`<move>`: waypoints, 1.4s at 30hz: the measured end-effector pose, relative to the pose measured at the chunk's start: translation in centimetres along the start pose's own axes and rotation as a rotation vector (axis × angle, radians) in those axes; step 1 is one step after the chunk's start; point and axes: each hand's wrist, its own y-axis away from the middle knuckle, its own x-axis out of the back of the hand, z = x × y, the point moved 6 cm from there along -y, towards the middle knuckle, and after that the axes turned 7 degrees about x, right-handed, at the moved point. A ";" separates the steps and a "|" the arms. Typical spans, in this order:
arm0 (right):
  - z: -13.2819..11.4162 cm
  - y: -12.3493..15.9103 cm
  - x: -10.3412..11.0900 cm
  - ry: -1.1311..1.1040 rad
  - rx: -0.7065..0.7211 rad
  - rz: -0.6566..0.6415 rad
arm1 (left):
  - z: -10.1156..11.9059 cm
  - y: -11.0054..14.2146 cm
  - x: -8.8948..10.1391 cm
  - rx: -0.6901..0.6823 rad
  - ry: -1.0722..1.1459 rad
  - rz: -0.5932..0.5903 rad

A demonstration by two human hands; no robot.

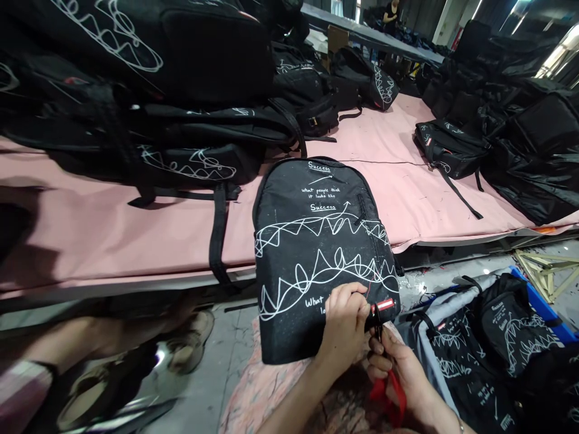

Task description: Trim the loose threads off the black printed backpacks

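Note:
A black backpack with white scribbles and lettering rests upright in front of me, its upper part against the pink-covered table. My left hand is closed on its lower front, fingers bunched on the fabric beside a red-and-white label. A fine red thread rises near those fingertips. Just below the label, my right hand grips dark scissors, whose blades point up at the backpack's lower edge. Red ribbon hangs from the right hand. The left fingertips are partly hidden.
Black backpacks are heaped on the pink table at left, with more at the far right. A lined blue bin at lower right holds several backpacks. Another person's arm and shoes show at lower left; a person stands far back.

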 end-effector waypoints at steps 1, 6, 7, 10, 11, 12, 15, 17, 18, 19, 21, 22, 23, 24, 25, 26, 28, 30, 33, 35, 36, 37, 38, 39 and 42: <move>-0.2 0.1 -0.1 -0.001 0.006 -0.012 | -0.2 0.0 0.3 0.015 0.042 0.007; -3.3 0.9 0.6 0.084 0.123 -0.027 | -0.3 0.2 1.4 0.001 0.172 0.012; -4.4 0.8 1.2 0.135 0.176 -0.009 | -0.1 0.2 1.2 -0.034 0.177 -0.020; -8.0 0.5 3.3 0.390 0.341 0.052 | 0.3 0.5 0.3 -0.141 0.066 -0.027; -9.2 0.3 4.0 0.500 0.388 0.074 | 0.4 0.7 0.0 -0.176 -0.005 0.003; -10.3 0.1 4.6 0.613 0.429 0.095 | 0.6 1.0 -0.4 -0.219 -0.073 0.021; -12.6 -0.5 5.5 0.918 0.497 0.104 | 1.9 2.9 -2.7 -0.417 -0.119 -0.199; -13.6 -0.8 5.2 1.113 0.520 0.041 | 2.7 4.9 -4.2 -0.497 -0.079 -0.493; -13.9 -1.0 4.9 1.201 0.523 0.001 | 2.9 5.6 -4.7 -0.485 -0.072 -0.600; -14.2 -1.1 4.6 1.273 0.521 -0.034 | 3.0 6.1 -4.9 -0.450 -0.075 -0.662; -14.8 -1.4 4.2 1.359 0.503 -0.081 | 3.1 6.2 -4.8 -0.362 -0.071 -0.675; -15.1 -1.6 3.9 1.381 0.488 -0.098 | 3.0 6.0 -4.7 -0.327 -0.055 -0.660; -15.4 -1.8 3.6 1.408 0.471 -0.119 | 2.9 5.9 -4.7 -0.298 -0.035 -0.651; -15.6 -2.0 3.3 1.451 0.455 -0.147 | 2.8 5.7 -4.8 -0.273 -0.017 -0.651; -15.7 -2.2 2.9 1.504 0.437 -0.183 | 2.5 5.6 -5.0 -0.250 -0.003 -0.655; -15.8 -2.4 2.5 1.558 0.421 -0.221 | 2.2 5.6 -5.4 -0.225 0.005 -0.659; -16.0 -2.7 1.7 1.647 0.400 -0.292 | 1.6 5.6 -6.2 -0.192 0.017 -0.670; -16.2 -3.1 0.9 1.691 0.399 -0.342 | 1.2 5.7 -6.9 -0.189 0.036 -0.678; -16.2 -3.6 0.4 1.730 0.406 -0.385 | 1.0 5.9 -7.4 -0.195 0.058 -0.676; -16.2 -3.9 0.4 1.730 0.414 -0.393 | 1.0 5.9 -7.3 -0.206 0.077 -0.652; -16.1 -4.0 0.5 1.723 0.419 -0.390 | 1.1 5.8 -7.1 -0.215 0.083 -0.612; -16.1 -4.0 0.6 1.713 0.423 -0.383 | 1.2 5.6 -6.7 -0.228 0.084 -0.549; -16.1 -4.1 0.8 1.703 0.425 -0.375 | 1.4 5.3 -6.1 -0.245 0.072 -0.461; -16.1 -4.1 1.0 1.695 0.425 -0.364 | 1.6 4.9 -5.4 -0.268 0.043 -0.350; -16.2 -3.9 1.4 1.680 0.410 -0.346 | 2.1 3.4 -3.2 -0.313 -0.145 0.006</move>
